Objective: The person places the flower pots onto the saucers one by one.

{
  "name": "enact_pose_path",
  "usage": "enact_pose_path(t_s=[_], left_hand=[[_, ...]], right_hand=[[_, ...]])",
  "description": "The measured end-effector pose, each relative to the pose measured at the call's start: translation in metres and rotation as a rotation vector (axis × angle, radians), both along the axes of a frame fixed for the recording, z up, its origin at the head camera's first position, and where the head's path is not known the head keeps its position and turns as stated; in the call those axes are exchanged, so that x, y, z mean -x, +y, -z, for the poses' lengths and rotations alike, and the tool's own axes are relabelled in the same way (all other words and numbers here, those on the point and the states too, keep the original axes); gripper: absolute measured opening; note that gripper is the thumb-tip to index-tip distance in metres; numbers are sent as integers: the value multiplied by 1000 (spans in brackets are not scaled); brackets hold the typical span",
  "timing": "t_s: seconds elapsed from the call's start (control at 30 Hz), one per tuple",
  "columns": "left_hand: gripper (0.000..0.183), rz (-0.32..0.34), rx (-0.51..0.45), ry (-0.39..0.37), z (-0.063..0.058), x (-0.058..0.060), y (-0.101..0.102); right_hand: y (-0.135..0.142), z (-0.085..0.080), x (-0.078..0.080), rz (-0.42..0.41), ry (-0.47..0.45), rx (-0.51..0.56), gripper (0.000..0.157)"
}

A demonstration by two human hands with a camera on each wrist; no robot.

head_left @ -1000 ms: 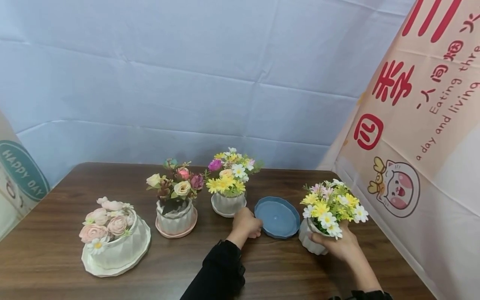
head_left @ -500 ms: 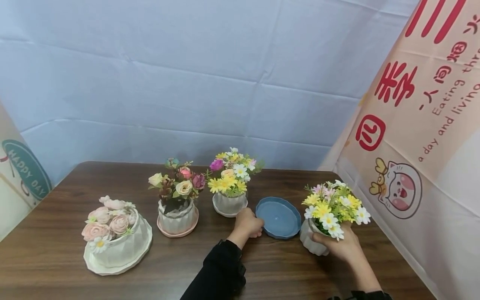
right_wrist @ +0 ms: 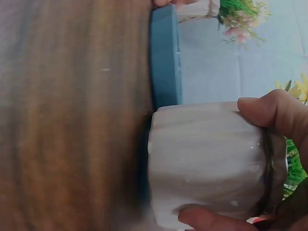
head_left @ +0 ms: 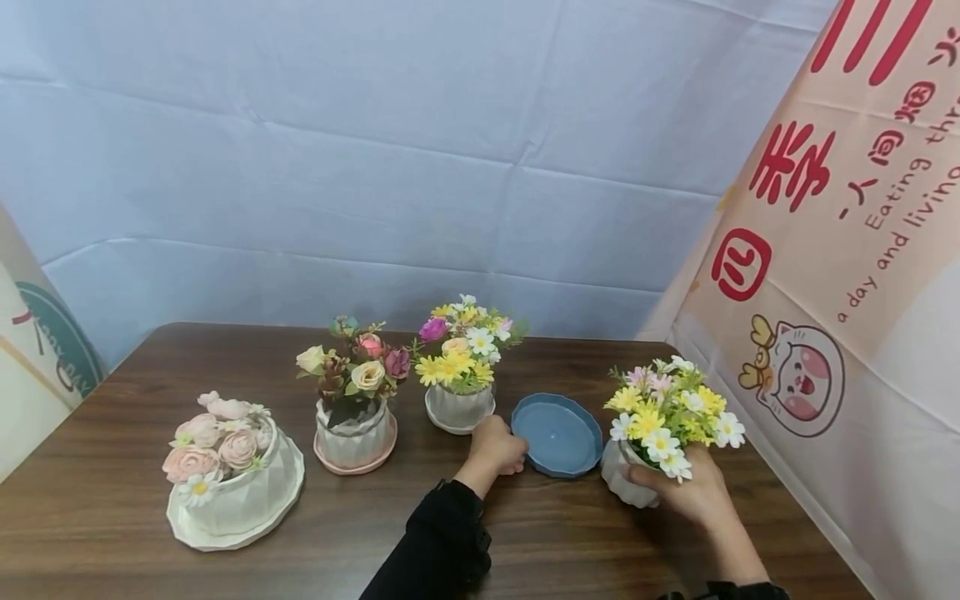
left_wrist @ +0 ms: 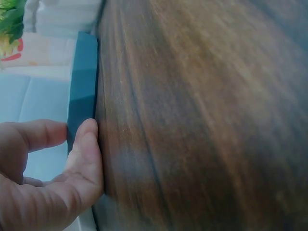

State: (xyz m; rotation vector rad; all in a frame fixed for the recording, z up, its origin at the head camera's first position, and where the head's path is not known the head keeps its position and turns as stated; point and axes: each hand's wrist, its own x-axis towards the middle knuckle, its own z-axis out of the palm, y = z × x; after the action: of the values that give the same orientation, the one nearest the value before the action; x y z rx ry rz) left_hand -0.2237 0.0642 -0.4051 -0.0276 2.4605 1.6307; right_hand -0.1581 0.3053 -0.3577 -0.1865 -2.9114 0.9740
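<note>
My left hand (head_left: 495,447) pinches the near-left rim of a round blue saucer (head_left: 557,435) that lies on the table. In the left wrist view, the thumb and fingertips (left_wrist: 89,132) sit on either side of the saucer's blue edge (left_wrist: 83,79). At the right, my right hand (head_left: 688,490) grips a white ribbed flowerpot (head_left: 626,477) of yellow and white daisies (head_left: 667,417). This pot leans a little beside the saucer. Up close in the right wrist view, the white pot (right_wrist: 207,159) shows a cord round its rim. Whether its base touches the table cannot be told.
Three more potted flower arrangements stand on saucers to the left: yellow and purple flowers (head_left: 461,354), roses in a white pot (head_left: 352,437) on a pink saucer, and pale pink flowers (head_left: 217,446). A printed cloth (head_left: 810,333) hangs along the brown table's right side (head_left: 570,550).
The right hand and its flowerpot have shifted very slightly right. The left hand stays at the blue saucer's rim. The whole view moved a little early on.
</note>
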Motion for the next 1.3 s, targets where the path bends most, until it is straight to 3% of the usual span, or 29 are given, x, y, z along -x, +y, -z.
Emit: enact_pose_path(t_s=[0.23, 0.6, 1.3], left_hand=[[13, 1, -1, 1, 0, 0, 0], [14, 5, -2, 8, 1, 0, 0], [19, 22, 18, 27, 1, -1, -1]], right_hand=[[3, -14, 0, -39, 24, -10, 91], [-3, -17, 3, -44, 18, 22, 96], [-51, -17, 32, -90, 114, 52, 83]])
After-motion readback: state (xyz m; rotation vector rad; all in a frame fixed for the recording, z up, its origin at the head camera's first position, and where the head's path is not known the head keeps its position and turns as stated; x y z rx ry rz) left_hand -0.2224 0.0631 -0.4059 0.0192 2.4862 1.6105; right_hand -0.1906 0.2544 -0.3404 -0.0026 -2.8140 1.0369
